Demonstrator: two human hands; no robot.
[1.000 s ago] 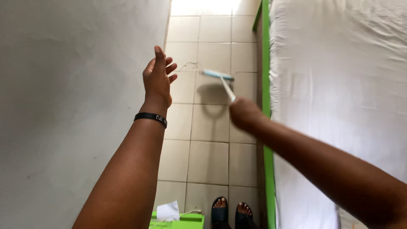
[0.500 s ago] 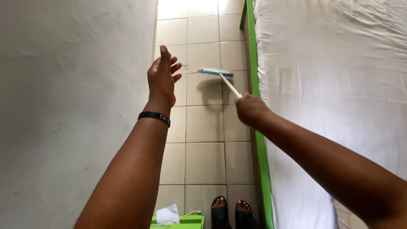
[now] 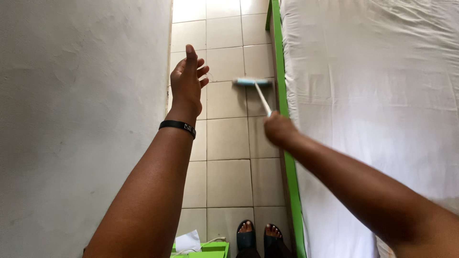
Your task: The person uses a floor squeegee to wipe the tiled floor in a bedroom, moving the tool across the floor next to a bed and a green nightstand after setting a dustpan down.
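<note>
I'm mid-sweep: right hand (image 3: 279, 130) clenched on the white-handled blue floor brush (image 3: 253, 82); left hand (image 3: 187, 82) loose, empty. Next, I reckon, pull back along the green bed frame (image 3: 278, 71).

The floor tiles (image 3: 228, 138) looked glazed and smooth, the bed sheet (image 3: 373, 95) was creased matt cloth, the wall (image 3: 81, 119) rough plaster.

I see bright daylight coming from the far end of the tiled floor (image 3: 224, 143), where the tiles are washed out to almost pure white. The white sheet (image 3: 377, 86) is also very bright, but its wrinkles stay visible. The wall (image 3: 81, 119) looks grey and more dim. My right hand (image 3: 278, 129) and the broom head (image 3: 253, 82) are blurred by motion. My left hand (image 3: 187, 85) is sharp. Straight lines bend slightly near the edges.
</note>
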